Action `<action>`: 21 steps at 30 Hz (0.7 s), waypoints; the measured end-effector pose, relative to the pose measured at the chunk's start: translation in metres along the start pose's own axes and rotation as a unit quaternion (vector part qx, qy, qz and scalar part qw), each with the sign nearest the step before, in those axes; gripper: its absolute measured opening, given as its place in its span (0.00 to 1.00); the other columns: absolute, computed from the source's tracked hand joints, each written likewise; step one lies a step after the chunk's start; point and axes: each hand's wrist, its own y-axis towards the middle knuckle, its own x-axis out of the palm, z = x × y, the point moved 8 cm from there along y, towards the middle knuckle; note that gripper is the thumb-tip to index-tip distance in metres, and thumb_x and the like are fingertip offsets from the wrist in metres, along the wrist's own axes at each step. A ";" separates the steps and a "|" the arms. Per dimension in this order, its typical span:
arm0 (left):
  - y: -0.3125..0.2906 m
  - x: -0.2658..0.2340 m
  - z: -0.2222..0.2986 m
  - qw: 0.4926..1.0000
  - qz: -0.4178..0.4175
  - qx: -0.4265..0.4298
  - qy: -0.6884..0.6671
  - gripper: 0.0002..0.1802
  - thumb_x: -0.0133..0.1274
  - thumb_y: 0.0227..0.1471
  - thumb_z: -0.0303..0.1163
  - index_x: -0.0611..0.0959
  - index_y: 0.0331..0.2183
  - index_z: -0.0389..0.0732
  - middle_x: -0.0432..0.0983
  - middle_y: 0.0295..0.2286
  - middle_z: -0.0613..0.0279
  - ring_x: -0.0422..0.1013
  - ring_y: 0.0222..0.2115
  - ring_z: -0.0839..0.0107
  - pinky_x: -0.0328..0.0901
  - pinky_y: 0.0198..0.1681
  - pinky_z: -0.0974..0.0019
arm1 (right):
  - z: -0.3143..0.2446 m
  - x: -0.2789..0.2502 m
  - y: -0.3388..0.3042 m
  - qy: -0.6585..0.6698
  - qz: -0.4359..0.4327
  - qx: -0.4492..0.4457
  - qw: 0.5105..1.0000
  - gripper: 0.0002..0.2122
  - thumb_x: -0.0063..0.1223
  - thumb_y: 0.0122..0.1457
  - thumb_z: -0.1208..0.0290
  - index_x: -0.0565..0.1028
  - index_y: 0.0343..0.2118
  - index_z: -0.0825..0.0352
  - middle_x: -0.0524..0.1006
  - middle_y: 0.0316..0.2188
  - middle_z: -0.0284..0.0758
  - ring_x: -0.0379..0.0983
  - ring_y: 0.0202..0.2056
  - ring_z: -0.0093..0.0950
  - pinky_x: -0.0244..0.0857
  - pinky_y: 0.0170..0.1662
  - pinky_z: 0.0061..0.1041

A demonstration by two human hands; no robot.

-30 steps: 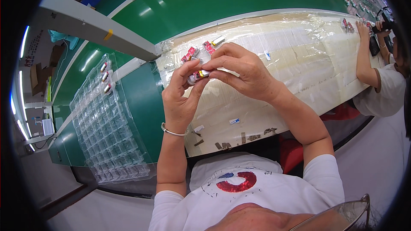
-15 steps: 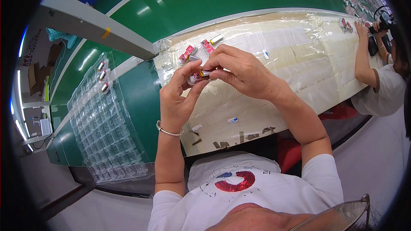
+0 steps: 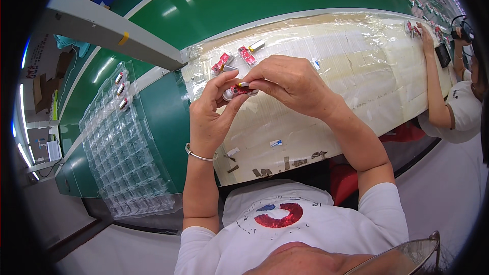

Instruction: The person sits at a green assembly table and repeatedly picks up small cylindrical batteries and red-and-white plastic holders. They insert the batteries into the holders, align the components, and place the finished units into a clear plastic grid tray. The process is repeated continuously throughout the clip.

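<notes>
My left hand (image 3: 210, 117) is closed around a small assembly with a red circuit board (image 3: 236, 91) and a whitish rounded casing. The right hand (image 3: 298, 85) reaches in from the other side, thumb and forefinger pinching a small silver battery with a yellow end (image 3: 244, 84) at the board's upper edge. My fingers partly cover both pieces. Just beyond lie another red circuit board (image 3: 221, 63) with a silver battery beside it, and a red board (image 3: 247, 55) with a silver-and-yellow battery (image 3: 256, 45) at its end.
A clear plastic compartment tray (image 3: 127, 160) lies at the left, several small parts (image 3: 120, 89) in its far cells. A grey metal post (image 3: 117, 28) slants over the green table (image 3: 244, 0). Small stickers (image 3: 275, 143) dot the taped mat (image 3: 326, 107). A co-worker's hand (image 3: 426, 35) touches boards at far right.
My right fingers have shifted slightly, and the battery shows more edge-on above the board. The left hand has barely moved. At far right the co-worker's arm has reached farther across the table.
</notes>
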 end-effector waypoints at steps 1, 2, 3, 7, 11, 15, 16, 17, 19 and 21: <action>0.000 0.000 0.000 1.000 0.002 -0.007 0.004 0.24 0.61 0.50 0.21 0.75 0.50 0.35 0.81 0.39 0.56 0.78 0.40 0.72 0.74 0.41 0.72 | -0.002 0.000 0.000 -0.017 0.012 -0.009 1.000 0.06 0.60 0.54 0.75 0.78 0.34 0.68 0.79 0.29 0.36 0.76 0.31 0.32 0.70 0.34 0.28; 0.000 0.000 -0.002 1.000 0.003 -0.013 0.001 0.24 0.62 0.50 0.22 0.75 0.49 0.35 0.81 0.39 0.56 0.78 0.39 0.72 0.74 0.41 0.72 | -0.005 -0.001 0.000 -0.034 0.024 -0.019 0.999 0.06 0.61 0.53 0.75 0.78 0.34 0.68 0.79 0.29 0.36 0.77 0.31 0.33 0.70 0.34 0.29; 0.000 -0.001 -0.004 1.000 0.004 -0.019 -0.003 0.23 0.62 0.50 0.22 0.75 0.49 0.35 0.81 0.38 0.56 0.78 0.39 0.72 0.74 0.40 0.72 | -0.006 0.000 0.000 -0.034 0.019 -0.017 0.999 0.06 0.61 0.53 0.76 0.78 0.34 0.67 0.79 0.29 0.36 0.77 0.32 0.33 0.70 0.34 0.29; -0.001 -0.002 -0.008 0.999 0.005 -0.030 -0.014 0.23 0.62 0.50 0.22 0.76 0.49 0.35 0.81 0.39 0.56 0.78 0.40 0.72 0.74 0.41 0.72 | -0.007 0.001 0.003 -0.009 0.018 -0.012 1.000 0.07 0.63 0.51 0.76 0.79 0.34 0.67 0.80 0.30 0.36 0.77 0.33 0.33 0.71 0.35 0.28; -0.001 -0.001 -0.005 0.999 0.009 -0.023 -0.027 0.20 0.62 0.50 0.22 0.75 0.46 0.34 0.80 0.39 0.56 0.77 0.41 0.73 0.74 0.43 0.71 | -0.004 0.001 0.003 0.022 0.025 -0.003 0.999 0.08 0.64 0.50 0.77 0.79 0.34 0.67 0.80 0.31 0.36 0.77 0.34 0.33 0.71 0.37 0.28; -0.001 -0.002 -0.004 0.998 0.011 -0.036 -0.049 0.18 0.62 0.51 0.22 0.74 0.43 0.33 0.79 0.39 0.57 0.77 0.42 0.72 0.74 0.44 0.70 | -0.003 0.002 0.003 0.036 0.023 -0.001 0.999 0.09 0.65 0.49 0.78 0.80 0.34 0.68 0.80 0.31 0.36 0.77 0.34 0.32 0.72 0.37 0.27; -0.001 -0.002 -0.004 0.998 0.010 -0.039 -0.048 0.18 0.61 0.51 0.22 0.74 0.43 0.33 0.79 0.39 0.58 0.77 0.42 0.72 0.74 0.44 0.70 | -0.003 0.002 0.003 0.035 0.023 -0.001 0.999 0.09 0.65 0.49 0.78 0.80 0.34 0.68 0.80 0.31 0.36 0.77 0.34 0.32 0.72 0.37 0.27; -0.001 -0.003 -0.005 0.998 0.012 -0.038 -0.046 0.18 0.62 0.51 0.22 0.74 0.43 0.33 0.79 0.39 0.58 0.77 0.42 0.73 0.74 0.44 0.70 | -0.003 0.002 0.003 0.035 0.023 0.000 0.999 0.09 0.65 0.49 0.78 0.80 0.34 0.68 0.80 0.31 0.36 0.77 0.34 0.32 0.72 0.37 0.27; -0.001 -0.003 -0.006 0.998 0.015 -0.037 -0.041 0.18 0.62 0.51 0.22 0.74 0.43 0.33 0.79 0.38 0.58 0.77 0.42 0.73 0.74 0.44 0.70 | -0.003 0.001 0.003 0.037 0.033 -0.003 0.999 0.07 0.64 0.50 0.76 0.79 0.33 0.66 0.79 0.30 0.35 0.76 0.33 0.33 0.70 0.36 0.28; -0.002 -0.004 -0.006 0.999 0.019 -0.032 -0.037 0.18 0.62 0.51 0.22 0.75 0.43 0.33 0.79 0.38 0.59 0.77 0.41 0.73 0.74 0.43 0.71 | -0.004 0.002 0.003 0.040 0.037 -0.004 0.998 0.06 0.63 0.51 0.74 0.78 0.32 0.65 0.79 0.30 0.35 0.76 0.32 0.34 0.70 0.35 0.29</action>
